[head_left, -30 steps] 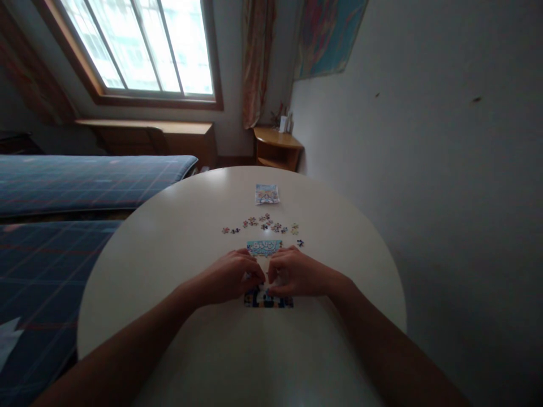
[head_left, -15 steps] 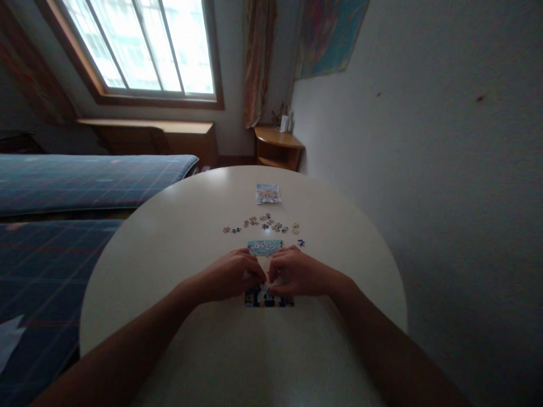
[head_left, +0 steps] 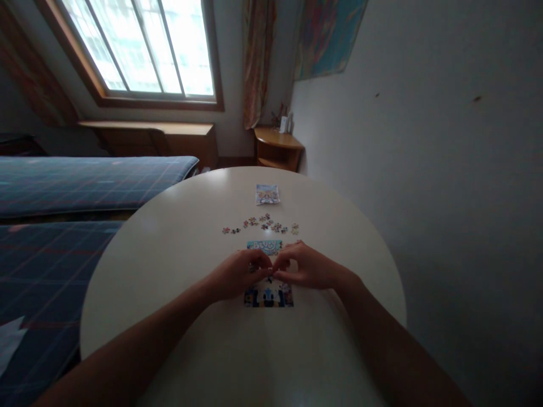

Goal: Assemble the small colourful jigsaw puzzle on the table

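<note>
Two hands, both mine: left hand (head_left: 244,274) and right hand (head_left: 311,268), thumb and forefinger of each pressed together, both pinching one small pale jigsaw piece (head_left: 270,272) between them; too small to tell which way it points. It's just above one dark-blue-and-white flat puzzle section (head_left: 268,298), nearest me on the table, straight near edge, long axis of the visible part left to right. One turquoise lettered puzzle strip (head_left: 264,246) lies just beyond my fingers, long axis also left to right, white letters upright from my side; my hands cover the middle, can't tell if the two join. About a dozen multicoloured knobbed loose jigsaw pieces (head_left: 276,227) sit in a rough curved row beyond that, flat, pointing every way. One square, glossy-looking printed packet (head_left: 267,194) farther off. All on one smooth, shiny white round table (head_left: 169,237). Left: two blue plaid fabric-covered pads (head_left: 85,183), long axes left to right. Behind: one wood-framed window (head_left: 144,45), two patterned orange fabric curtains (head_left: 255,62), one wooden corner shelf (head_left: 278,137).
</note>
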Demonstrator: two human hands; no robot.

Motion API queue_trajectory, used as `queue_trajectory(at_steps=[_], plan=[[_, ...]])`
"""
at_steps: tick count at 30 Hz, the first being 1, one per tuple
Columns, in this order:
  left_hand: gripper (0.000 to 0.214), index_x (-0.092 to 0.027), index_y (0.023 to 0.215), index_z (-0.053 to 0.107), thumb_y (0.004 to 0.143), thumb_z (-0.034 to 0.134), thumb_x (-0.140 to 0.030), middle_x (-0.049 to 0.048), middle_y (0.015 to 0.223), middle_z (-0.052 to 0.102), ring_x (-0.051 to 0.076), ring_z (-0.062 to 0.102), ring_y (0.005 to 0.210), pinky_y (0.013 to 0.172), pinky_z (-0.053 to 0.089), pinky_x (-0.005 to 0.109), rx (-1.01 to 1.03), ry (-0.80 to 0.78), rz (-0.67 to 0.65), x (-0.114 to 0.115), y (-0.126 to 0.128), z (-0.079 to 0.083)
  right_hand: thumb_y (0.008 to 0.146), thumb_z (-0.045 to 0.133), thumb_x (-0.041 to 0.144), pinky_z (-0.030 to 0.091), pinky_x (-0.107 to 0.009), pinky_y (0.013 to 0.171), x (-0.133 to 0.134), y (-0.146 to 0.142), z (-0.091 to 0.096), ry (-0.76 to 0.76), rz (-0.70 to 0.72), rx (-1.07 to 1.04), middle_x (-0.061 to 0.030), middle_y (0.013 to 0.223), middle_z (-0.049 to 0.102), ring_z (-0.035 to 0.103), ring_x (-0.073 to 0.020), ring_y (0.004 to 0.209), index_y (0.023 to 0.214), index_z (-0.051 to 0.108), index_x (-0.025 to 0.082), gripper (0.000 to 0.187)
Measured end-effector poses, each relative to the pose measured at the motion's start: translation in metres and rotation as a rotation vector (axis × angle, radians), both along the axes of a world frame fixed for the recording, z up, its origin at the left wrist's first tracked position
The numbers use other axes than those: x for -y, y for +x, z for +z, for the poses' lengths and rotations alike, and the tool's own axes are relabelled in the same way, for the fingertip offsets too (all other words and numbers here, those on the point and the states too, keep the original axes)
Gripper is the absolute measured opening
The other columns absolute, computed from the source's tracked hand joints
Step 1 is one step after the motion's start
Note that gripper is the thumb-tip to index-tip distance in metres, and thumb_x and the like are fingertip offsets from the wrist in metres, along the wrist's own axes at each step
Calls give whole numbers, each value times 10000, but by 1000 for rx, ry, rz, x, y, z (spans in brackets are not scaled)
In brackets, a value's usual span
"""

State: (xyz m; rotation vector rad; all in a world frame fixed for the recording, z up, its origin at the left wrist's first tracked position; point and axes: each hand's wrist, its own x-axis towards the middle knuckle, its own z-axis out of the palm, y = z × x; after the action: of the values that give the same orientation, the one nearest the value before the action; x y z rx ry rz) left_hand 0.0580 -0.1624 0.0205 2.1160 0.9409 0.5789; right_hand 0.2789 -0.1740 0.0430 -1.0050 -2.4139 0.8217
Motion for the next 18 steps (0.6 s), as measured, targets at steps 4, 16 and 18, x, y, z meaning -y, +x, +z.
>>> queue_trajectory(at_steps=[4, 16, 18], plan=[[127, -145, 876, 680, 842, 621, -252, 21, 773, 688, 119, 605, 696, 635, 454, 219, 37, -45, 20, 2, 9, -5, 841, 663, 285, 418, -223, 618, 0, 0, -2, -56, 4, 53, -14, 697, 671, 574, -105, 634, 817, 747, 156, 156], [87, -172, 833, 704, 817, 635, -222, 20, 783, 702, 135, 612, 720, 698, 476, 251, -63, 70, 38, 10, 15, 1, 826, 662, 269, 372, -209, 555, -2, 5, -5, -104, 19, 91, -7, 662, 645, 549, -92, 592, 823, 752, 145, 153], [108, -171, 839, 706, 827, 625, -241, 20, 776, 699, 129, 604, 704, 691, 477, 245, -47, 51, 44, 10, 15, 1, 815, 665, 248, 384, -209, 567, -2, 5, -6, -103, 15, 71, -4, 669, 643, 557, -95, 606, 816, 744, 148, 128]])
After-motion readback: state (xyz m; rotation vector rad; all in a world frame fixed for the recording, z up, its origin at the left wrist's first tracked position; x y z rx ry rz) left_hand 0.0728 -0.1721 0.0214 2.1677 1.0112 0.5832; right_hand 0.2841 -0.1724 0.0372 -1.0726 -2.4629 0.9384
